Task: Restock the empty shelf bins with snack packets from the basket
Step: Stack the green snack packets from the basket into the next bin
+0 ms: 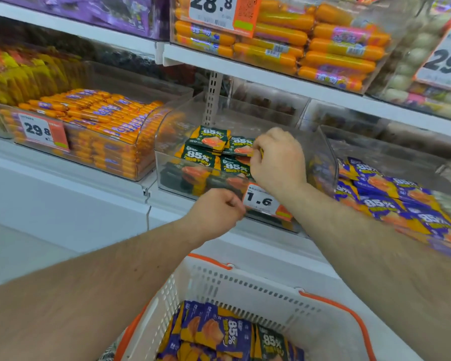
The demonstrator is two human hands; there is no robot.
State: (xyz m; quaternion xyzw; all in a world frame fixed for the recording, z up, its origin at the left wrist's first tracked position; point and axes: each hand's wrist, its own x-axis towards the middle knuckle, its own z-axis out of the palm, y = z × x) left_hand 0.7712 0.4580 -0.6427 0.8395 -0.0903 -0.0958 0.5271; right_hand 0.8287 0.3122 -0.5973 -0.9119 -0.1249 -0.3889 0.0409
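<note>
A clear plastic shelf bin (326, 162) at centre holds a low pile of green "85%" snack packets (206, 155). My right hand (277, 160) reaches over the bin's front and pinches a green packet at the top of the pile. In front of the bin's lower wall, beside the 1.6 price tag (259, 200), my left hand (216, 212) hangs with fingers curled; nothing shows in it. Below, a white basket (245, 285) with orange handles holds purple "85%" packets (219, 332) and a green one (271, 342).
Left of the centre bin stands a bin full of orange sausage sticks (102, 121). To the right, purple "85%" packets (391, 194) fill another bin. The shelf above carries larger orange sausages (323, 45). A white shelf ledge (63, 173) runs below the bins.
</note>
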